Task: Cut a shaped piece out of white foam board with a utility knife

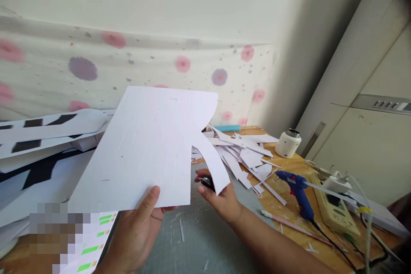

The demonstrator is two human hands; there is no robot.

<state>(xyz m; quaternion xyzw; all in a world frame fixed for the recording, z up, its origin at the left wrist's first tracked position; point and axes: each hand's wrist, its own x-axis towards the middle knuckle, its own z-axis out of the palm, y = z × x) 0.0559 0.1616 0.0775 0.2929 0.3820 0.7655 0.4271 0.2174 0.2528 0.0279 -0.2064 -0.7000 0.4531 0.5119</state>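
Observation:
A large white board (144,145) is held up in front of me, tilted, with faint pencil marks and scored lines on its face. Its right side is cut in a curve, and a curved strip (208,158) hangs off it, still joined at the top. My left hand (141,227) grips the board's lower edge, thumb on the face and fingers behind. Near the strip's lower end, my right hand (221,201) is closed round a small black tool (207,182) with a metallic part. The strip and fingers hide some of this tool, so its exact kind is unclear.
Under my hands lies a grey cutting mat (173,248) with small offcuts. White scraps (247,154) are piled at the right, near a white jar (288,143), blue glue gun (298,192), pencil (298,227) and power strip (337,209). Black-and-white sheets (41,154) stack at left.

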